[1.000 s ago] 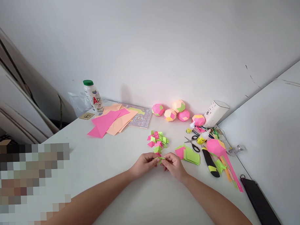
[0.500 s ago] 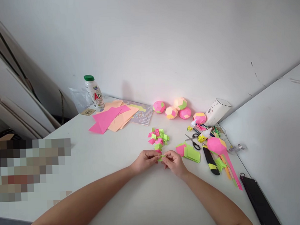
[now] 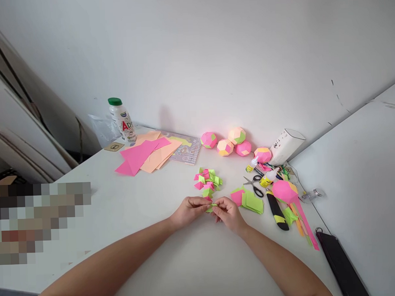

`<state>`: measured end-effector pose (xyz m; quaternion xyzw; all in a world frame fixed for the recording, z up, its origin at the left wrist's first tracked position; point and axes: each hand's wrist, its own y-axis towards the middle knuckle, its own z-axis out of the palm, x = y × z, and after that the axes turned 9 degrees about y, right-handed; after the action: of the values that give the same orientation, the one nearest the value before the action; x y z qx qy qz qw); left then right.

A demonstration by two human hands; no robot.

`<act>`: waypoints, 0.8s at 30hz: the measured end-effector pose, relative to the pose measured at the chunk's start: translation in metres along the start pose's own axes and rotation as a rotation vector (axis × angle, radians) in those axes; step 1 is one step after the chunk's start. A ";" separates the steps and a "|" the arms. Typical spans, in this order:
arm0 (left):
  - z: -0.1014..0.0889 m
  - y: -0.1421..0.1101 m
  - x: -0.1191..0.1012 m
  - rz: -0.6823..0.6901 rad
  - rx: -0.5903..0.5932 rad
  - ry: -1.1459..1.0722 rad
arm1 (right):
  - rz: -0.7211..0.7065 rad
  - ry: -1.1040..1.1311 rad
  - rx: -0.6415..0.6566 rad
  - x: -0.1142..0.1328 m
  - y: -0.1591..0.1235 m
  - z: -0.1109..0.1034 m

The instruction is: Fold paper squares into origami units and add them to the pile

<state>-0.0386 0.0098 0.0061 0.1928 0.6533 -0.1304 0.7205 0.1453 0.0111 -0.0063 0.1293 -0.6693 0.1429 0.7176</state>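
Between my two hands is a small piece of green paper (image 3: 211,208), mostly covered by the fingers. My left hand (image 3: 192,210) pinches its left side, and my right hand (image 3: 229,214) pinches the right side. Just beyond the fingertips lies a loose pile of folded pink and green paper pieces (image 3: 209,181). To the right of my right hand sits a stack of green paper squares (image 3: 253,203), with pink squares (image 3: 237,197) partly under it.
Faceted paper balls (image 3: 237,136) stand along the wall. Scissors (image 3: 255,187), a glue bottle (image 3: 268,178), a black-and-yellow utility knife (image 3: 277,211) and a black case (image 3: 340,259) lie right. Pink paper sheets (image 3: 141,156) and a white bottle (image 3: 122,122) are at back left.
Both hands stay nearly in place with the green paper between them. The view has shifted very slightly.
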 end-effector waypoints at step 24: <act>0.001 0.000 0.005 -0.092 0.002 0.211 | -0.020 -0.050 0.043 0.005 -0.001 0.002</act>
<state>-0.0368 0.0099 0.0009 0.1761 0.7333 -0.1429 0.6409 0.1442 0.0092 -0.0006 0.1548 -0.6826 0.1469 0.6990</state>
